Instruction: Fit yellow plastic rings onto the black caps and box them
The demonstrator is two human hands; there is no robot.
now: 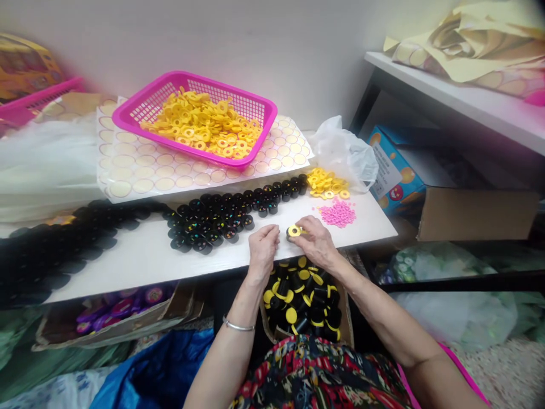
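Between the thumb and fingers of my right hand [315, 241] is a yellow ring [293, 230], held over a small round black cup; whether the ring is seated in it I cannot tell. My left hand [264, 245] is closed just to the left, fingertips pinched together, and anything in them is too small or hidden to make out. Small pink pieces [338, 212] lie in a loose heap beyond my right hand. Behind them is a pile of yellow rings [327, 184]. Rows of black cups [213, 218] with coloured specks inside stand left of my hands.
A pink basket [193, 152] of yellow rings rests on printed sheets [140, 170] at the back. Below the table edge, a box holds black containers with yellow lids [302, 295]. A plastic bag [347, 150] and an open carton [472, 213] are on the right.
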